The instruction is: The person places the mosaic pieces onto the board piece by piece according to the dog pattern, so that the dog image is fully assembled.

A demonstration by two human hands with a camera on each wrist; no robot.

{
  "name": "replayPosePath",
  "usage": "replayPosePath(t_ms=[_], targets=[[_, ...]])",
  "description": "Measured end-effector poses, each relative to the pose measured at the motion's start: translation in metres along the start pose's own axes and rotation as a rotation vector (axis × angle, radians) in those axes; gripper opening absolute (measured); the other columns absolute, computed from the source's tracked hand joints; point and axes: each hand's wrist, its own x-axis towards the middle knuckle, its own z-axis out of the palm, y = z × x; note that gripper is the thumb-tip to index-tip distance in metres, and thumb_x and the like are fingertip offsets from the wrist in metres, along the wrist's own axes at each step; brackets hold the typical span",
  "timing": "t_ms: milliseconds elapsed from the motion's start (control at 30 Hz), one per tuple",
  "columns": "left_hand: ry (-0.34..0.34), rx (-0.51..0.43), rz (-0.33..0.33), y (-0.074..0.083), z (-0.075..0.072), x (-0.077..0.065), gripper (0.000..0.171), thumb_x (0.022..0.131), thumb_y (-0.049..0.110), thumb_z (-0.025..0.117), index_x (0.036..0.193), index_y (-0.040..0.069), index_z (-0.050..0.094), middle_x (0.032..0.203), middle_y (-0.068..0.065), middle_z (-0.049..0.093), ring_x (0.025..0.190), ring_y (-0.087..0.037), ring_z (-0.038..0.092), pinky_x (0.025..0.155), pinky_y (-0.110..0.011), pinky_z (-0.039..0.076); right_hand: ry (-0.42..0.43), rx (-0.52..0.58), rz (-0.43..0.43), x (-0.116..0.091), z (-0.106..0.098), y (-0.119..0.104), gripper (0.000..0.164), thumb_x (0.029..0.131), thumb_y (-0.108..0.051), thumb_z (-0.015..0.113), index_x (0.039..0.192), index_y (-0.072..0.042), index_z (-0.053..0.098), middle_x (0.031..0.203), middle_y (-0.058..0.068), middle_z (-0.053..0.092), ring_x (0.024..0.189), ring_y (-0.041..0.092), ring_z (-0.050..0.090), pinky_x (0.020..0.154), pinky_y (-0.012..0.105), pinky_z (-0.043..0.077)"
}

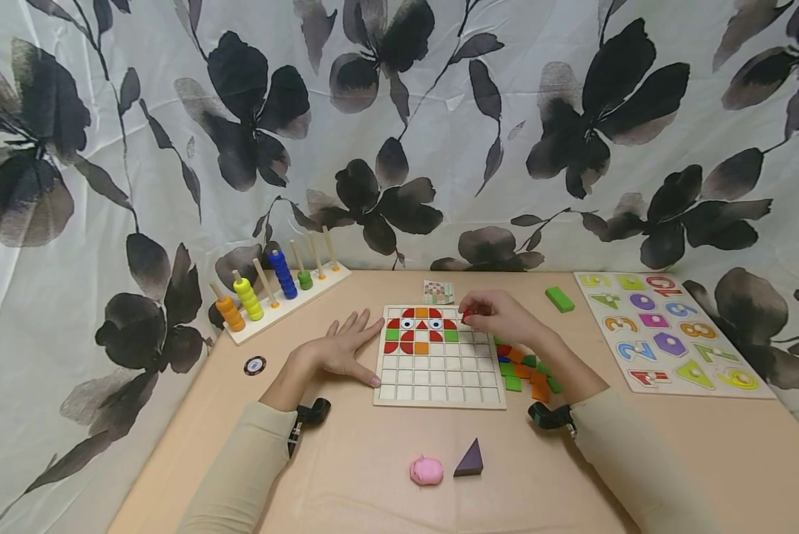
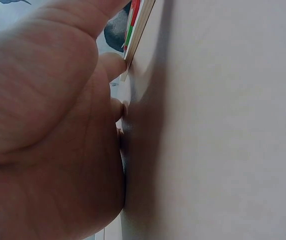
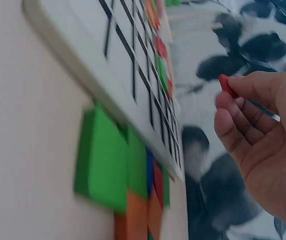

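Note:
A white grid board (image 1: 439,386) lies mid-table, its upper rows partly filled with red, green, orange and eye-marked tiles (image 1: 422,325). My left hand (image 1: 339,347) is spread flat beside the board, thumb and fingertips at its left edge. Over the board's upper right, my right hand (image 1: 499,315) pinches a small red piece (image 3: 228,86) between thumb and finger. Loose tiles (image 1: 526,369) in green, orange, red and blue lie in a pile along the board's right edge, partly hidden under the right forearm. A small picture card (image 1: 438,292) sits behind the board.
At the back left stands a peg stacker (image 1: 285,304) with coloured rings. A round black-and-white disc (image 1: 255,366) lies near it. On the right are a green block (image 1: 559,299) and a number-and-shape puzzle board (image 1: 673,334). In front lie a pink lump-like toy (image 1: 426,470) and a purple triangular block (image 1: 469,460).

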Motion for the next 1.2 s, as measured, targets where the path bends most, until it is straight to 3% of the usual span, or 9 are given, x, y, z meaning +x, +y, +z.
replayPosePath(t_ms=[100, 400, 633, 900, 1200], targets=[[0.000, -0.002, 0.001, 0.001, 0.000, 0.000, 0.123, 0.061, 0.077, 0.069, 0.156, 0.025, 0.010, 0.160, -0.014, -0.007, 0.146, -0.035, -0.010, 0.113, -0.060, -0.003, -0.049, 0.013, -0.035, 0.011, 0.015, -0.008, 0.012, 0.088, -0.007, 0.069, 0.100, -0.005, 0.067, 0.087, 0.000, 0.065, 0.079, 0.022, 0.057, 0.070, 0.031, 0.051], [-0.007, -0.008, -0.002, 0.001, -0.001, 0.001, 0.123, 0.063, 0.077, 0.069, 0.156, 0.025, 0.008, 0.160, -0.014, -0.009, 0.146, -0.034, -0.011, 0.113, -0.060, -0.005, -0.146, -0.063, -0.019, 0.024, 0.046, -0.017, 0.006, 0.084, -0.007, 0.073, 0.089, -0.011, 0.072, 0.081, -0.002, 0.068, 0.072, 0.015, 0.056, 0.062, 0.026, 0.049], [-0.005, -0.011, 0.001, -0.001, -0.001, 0.001, 0.122, 0.063, 0.076, 0.070, 0.156, 0.025, 0.010, 0.160, -0.014, -0.008, 0.146, -0.035, -0.010, 0.113, -0.061, -0.005, -0.188, -0.112, 0.008, 0.020, 0.044, -0.016, 0.014, 0.081, -0.008, 0.077, 0.094, -0.012, 0.074, 0.083, -0.005, 0.069, 0.074, 0.014, 0.058, 0.066, 0.026, 0.050], [-0.010, -0.001, -0.001, -0.002, -0.001, 0.001, 0.123, 0.062, 0.078, 0.068, 0.156, 0.027, 0.007, 0.160, -0.013, -0.009, 0.146, -0.034, -0.011, 0.113, -0.060, -0.004, -0.182, -0.265, -0.036, 0.019, 0.047, -0.013, 0.016, 0.083, -0.018, 0.077, 0.098, -0.018, 0.072, 0.093, -0.008, 0.066, 0.085, 0.012, 0.054, 0.076, 0.028, 0.047], [-0.008, 0.008, -0.002, -0.001, 0.000, 0.001, 0.123, 0.062, 0.078, 0.068, 0.156, 0.027, 0.007, 0.160, -0.013, -0.009, 0.146, -0.034, -0.010, 0.113, -0.060, -0.004, -0.170, -0.288, -0.059, 0.018, 0.052, -0.015, 0.016, 0.083, -0.014, 0.076, 0.098, -0.014, 0.074, 0.095, -0.006, 0.066, 0.086, 0.012, 0.055, 0.078, 0.031, 0.047]])
